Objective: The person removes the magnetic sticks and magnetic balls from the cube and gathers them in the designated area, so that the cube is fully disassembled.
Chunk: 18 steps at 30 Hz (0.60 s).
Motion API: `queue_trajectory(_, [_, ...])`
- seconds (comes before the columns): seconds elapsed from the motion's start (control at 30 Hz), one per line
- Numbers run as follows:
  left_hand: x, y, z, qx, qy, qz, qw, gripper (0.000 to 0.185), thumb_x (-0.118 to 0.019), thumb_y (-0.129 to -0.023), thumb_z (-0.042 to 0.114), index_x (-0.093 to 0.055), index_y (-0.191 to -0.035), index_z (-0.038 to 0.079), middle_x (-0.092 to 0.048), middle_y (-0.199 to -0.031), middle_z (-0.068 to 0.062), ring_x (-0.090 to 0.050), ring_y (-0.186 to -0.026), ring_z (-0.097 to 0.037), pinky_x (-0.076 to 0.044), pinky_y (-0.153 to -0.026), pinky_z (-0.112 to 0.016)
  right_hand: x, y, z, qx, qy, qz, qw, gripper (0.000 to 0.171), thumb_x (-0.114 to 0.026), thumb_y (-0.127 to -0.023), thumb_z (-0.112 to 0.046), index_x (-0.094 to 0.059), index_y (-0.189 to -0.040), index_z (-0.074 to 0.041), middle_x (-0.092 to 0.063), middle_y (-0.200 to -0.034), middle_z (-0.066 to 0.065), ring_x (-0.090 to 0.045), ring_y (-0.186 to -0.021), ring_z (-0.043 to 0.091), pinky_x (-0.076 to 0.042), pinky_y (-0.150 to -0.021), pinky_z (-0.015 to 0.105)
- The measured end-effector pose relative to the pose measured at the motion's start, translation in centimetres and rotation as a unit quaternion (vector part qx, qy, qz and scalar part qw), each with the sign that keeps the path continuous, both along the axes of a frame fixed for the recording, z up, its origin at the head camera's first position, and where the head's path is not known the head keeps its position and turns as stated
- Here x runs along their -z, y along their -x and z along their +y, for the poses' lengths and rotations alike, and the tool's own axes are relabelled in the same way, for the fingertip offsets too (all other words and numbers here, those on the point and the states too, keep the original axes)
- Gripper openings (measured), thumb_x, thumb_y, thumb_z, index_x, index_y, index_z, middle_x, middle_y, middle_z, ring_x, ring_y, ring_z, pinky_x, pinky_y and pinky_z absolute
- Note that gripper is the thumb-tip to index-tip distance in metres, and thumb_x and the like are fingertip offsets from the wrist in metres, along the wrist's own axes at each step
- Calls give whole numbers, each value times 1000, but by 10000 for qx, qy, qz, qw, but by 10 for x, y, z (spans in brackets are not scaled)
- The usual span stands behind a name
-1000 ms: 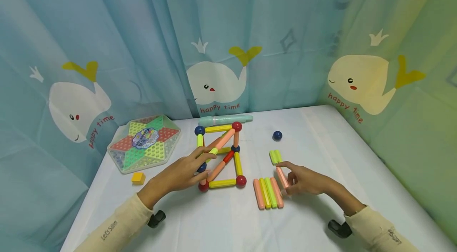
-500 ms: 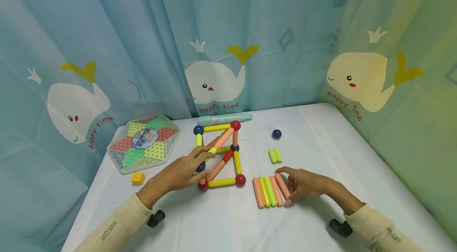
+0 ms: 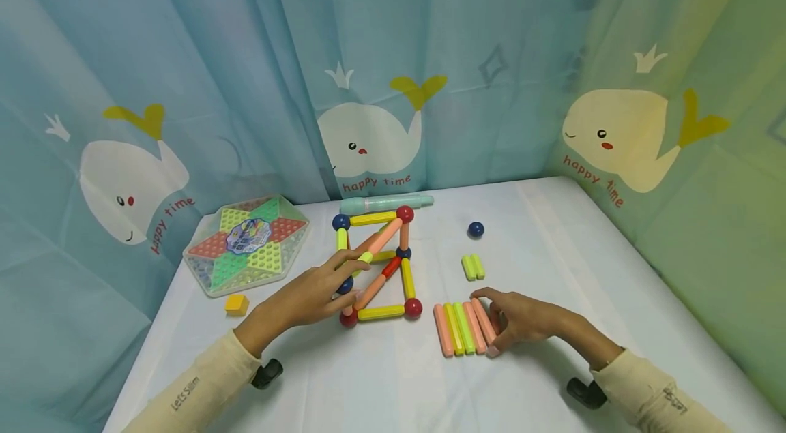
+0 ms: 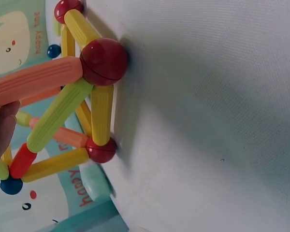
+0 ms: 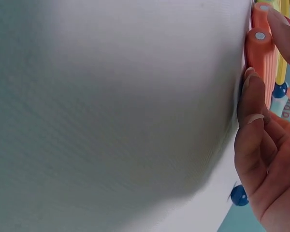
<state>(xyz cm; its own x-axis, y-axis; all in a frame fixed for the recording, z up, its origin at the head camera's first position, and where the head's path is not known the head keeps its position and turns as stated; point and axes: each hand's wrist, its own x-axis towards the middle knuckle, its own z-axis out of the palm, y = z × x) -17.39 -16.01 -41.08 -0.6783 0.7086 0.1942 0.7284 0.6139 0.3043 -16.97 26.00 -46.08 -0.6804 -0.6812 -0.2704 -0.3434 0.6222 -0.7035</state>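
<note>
A frame of coloured magnetic rods and balls stands on the white table. My left hand grips its near left corner, fingers on a slanting orange-green rod and thumb by the red ball. A fingertip shows against the orange rod in the left wrist view. To the right lies a row of orange, yellow and green rods. My right hand holds an orange rod flat against the row's right side. My thumb sits at that orange rod's near end.
Two short green rods and a loose blue ball lie behind the row. A teal tube lies by the curtain. A hexagonal checkers board and a yellow cube sit at the left. Whale-print curtains close the back and right.
My right hand brought the orange rod down and left from beside the green pair, laying it against the row. The left hand stayed on the frame.
</note>
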Motion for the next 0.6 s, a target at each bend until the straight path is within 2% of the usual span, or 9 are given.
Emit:
queue_trajectory(0.33, [0,1,0,-16,26,-43,10000,46,-63,-100,31,-51,-141,17,-45,-147,-8,-64,-95,-15,-58,-87,-33,0,-2,0,38,85,-85,9999,88,-85,-79,-30,-35,-145,0,-63,-89,-2,-57,-73,5,-47,-68,24])
queue_trajectory(0.5, [0,1,0,-36,44,-86,9999,46,-63,-100,31,-51,-142,17,-44,-148,-8,-63,-91,-14,-58,-86,-33,2,-4,2,-3,122,70,9999,92,-81,-84,-34,-29,-150,3,-63,-93,-3,-56,-76,4,-46,-72,24])
queue_trajectory(0.6, [0,1,0,-38,40,-76,10000,46,-63,-100,31,-50,-142,18,-44,-148,-8,-63,-89,-13,-58,-86,-33,0,-4,4,-5,165,24,9999,93,-77,-88,-36,-24,-153,3,-64,-93,-4,-57,-73,2,-46,-69,23])
